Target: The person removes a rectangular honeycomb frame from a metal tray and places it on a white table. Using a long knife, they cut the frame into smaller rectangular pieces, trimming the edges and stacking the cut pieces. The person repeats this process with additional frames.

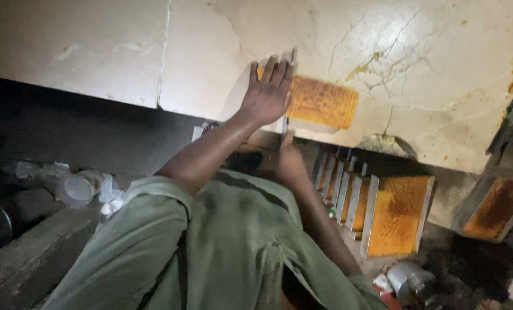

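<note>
While my left hand (267, 92) lies flat and open on the orange slab (321, 102), fingers spread toward the far side, the slab sits on the pale cracked counter (411, 51), close to its near edge. Palm covers the slab's left end; rest of the slab runs right, bare. A thin metal blade (288, 92) stands on edge just beside my fingers, crossing the slab's left end and running down past the counter lip.

Right hand (290, 158) is below the lip, in shadow and blurred; looks wrapped around the blade's lower end, but I can't tell for sure.

Room: counter is open left of and beyond the slab. Right of it, stained but bare up to the counter's corner. Below the lip, a rack of upright metal plates (348, 189) with an orange block (397, 215) at its front stands just right of my right forearm, tight there. Another orange-faced block (492, 209) is further right. A plastic cup (79, 188) lies well off to the left on the floor.
</note>
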The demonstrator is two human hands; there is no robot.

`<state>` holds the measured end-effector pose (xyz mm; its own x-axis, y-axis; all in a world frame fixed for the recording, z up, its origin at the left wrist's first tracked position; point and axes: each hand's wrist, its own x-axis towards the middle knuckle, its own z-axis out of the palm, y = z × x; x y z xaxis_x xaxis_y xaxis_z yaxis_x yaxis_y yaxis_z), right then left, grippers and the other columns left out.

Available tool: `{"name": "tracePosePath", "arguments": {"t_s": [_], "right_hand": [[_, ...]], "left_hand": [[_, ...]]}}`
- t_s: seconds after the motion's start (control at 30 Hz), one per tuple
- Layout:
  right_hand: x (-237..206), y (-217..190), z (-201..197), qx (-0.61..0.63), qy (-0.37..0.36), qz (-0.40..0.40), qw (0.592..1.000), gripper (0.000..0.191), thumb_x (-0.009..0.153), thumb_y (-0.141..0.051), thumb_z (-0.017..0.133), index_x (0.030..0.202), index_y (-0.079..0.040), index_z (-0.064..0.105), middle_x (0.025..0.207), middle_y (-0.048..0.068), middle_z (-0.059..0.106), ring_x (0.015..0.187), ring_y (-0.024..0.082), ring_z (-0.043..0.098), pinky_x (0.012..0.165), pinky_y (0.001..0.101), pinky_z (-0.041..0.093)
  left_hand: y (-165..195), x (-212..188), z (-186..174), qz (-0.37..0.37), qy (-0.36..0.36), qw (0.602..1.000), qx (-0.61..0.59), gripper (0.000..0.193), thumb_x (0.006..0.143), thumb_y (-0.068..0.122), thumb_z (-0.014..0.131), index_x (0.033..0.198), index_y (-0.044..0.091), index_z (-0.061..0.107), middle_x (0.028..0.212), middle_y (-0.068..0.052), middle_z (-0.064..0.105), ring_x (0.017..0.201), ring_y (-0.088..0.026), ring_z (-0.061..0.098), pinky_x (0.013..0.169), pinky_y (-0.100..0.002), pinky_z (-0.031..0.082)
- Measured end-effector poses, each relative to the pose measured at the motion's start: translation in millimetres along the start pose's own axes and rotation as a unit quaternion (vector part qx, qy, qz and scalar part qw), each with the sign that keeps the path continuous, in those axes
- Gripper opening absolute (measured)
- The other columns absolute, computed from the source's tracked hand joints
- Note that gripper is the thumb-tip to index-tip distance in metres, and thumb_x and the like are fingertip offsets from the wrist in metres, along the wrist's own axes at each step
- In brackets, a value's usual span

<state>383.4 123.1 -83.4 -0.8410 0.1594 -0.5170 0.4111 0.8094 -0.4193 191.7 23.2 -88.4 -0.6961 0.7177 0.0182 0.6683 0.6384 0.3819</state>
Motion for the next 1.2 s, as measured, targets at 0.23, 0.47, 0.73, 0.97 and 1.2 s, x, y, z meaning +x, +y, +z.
{"name": "tracePosePath", "arguments": {"t_s": [0.23,0.47,0.73,0.97,1.2], "right_hand": [[61.1,-36.5,-63.0,0.001,0.12,-0.094,0.988,0.085,0.07,-0.022,0.093,0.13,0.005,0.04,0.11,0.035,0.067,0.104,0.051,0.067,0.086,0.0514,0.056],[-44.5,-56.3,-40.8,0.048,-0.112,0.195,0.973,0.1,0.075,-0.02,0.081,0.151,0.001,0.02,0.109,0.032,0.066,0.094,0.048,0.072,0.077,0.0546,0.061],[48.7,-19.5,-17.3,0.066,0.043,0.032,0.996,0.096,0.075,-0.019,0.083,0.144,0.011,0.023,0.1,0.032,0.07,0.095,0.047,0.07,0.08,0.0523,0.058],[13.8,-55.0,-46.2,0.036,0.034,-0.002,0.999,0.112,0.066,-0.022,0.091,0.141,0.016,0.019,0.103,0.037,0.066,0.094,0.053,0.067,0.078,0.0541,0.056],[2.9,-37.5,13.8,0.113,-0.032,0.156,0.981,0.099,0.065,-0.014,0.089,0.136,0.012,0.026,0.102,0.034,0.068,0.091,0.047,0.071,0.076,0.0516,0.058]], "left_hand": [[-14.4,-1.6,1.8,0.039,0.028,0.999,0.002,0.075,0.091,0.035,0.054,0.153,-0.004,0.037,0.161,-0.023,0.035,0.151,-0.042,0.022,0.115,-0.069,0.023],[-17.9,-5.2,6.8,0.033,0.06,0.998,-0.008,0.07,0.1,0.034,0.052,0.157,-0.002,0.036,0.159,-0.023,0.04,0.153,-0.041,0.026,0.12,-0.067,0.021],[-21.4,3.2,11.6,0.039,0.034,0.999,-0.017,0.067,0.102,0.033,0.044,0.155,-0.005,0.03,0.163,-0.024,0.032,0.154,-0.039,0.018,0.12,-0.066,0.015],[-28.6,-5.7,-2.9,0.039,0.031,0.995,-0.087,0.067,0.101,0.029,0.05,0.156,-0.007,0.034,0.163,-0.027,0.032,0.156,-0.043,0.019,0.128,-0.059,0.017],[-30.5,-3.7,7.2,0.05,0.032,0.994,-0.097,0.07,0.098,0.026,0.057,0.153,-0.012,0.034,0.16,-0.031,0.031,0.155,-0.045,0.018,0.126,-0.061,0.017]]}}
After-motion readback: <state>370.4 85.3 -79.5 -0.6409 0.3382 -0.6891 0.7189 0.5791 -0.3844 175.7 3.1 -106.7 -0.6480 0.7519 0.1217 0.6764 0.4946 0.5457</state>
